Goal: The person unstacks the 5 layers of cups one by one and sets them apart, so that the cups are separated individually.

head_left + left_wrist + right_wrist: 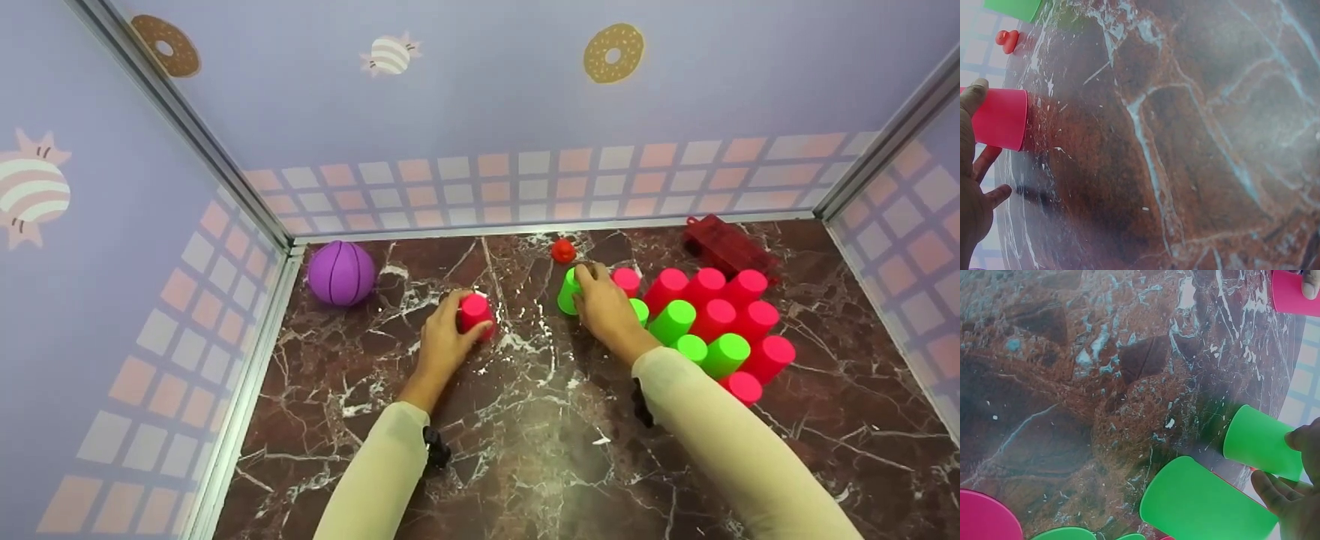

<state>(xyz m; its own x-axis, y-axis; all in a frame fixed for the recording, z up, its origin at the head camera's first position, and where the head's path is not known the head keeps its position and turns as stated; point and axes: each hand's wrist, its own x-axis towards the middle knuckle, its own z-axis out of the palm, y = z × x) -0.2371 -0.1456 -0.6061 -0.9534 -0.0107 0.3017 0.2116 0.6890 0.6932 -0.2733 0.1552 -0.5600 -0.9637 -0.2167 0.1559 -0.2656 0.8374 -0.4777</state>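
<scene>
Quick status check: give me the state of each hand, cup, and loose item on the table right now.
left hand: grips a pink cup, upside down on the table
right hand: grips a green cup, upside down
cluster of cups: pink and green, upside down, packed together right of the right hand
purple ball: resting by the left wall, untouched
small red object: alone near the back wall
red box: behind the cluster

green cup [1014, 8] cut off at top edge, small red toy [563, 250] indistinct
</scene>
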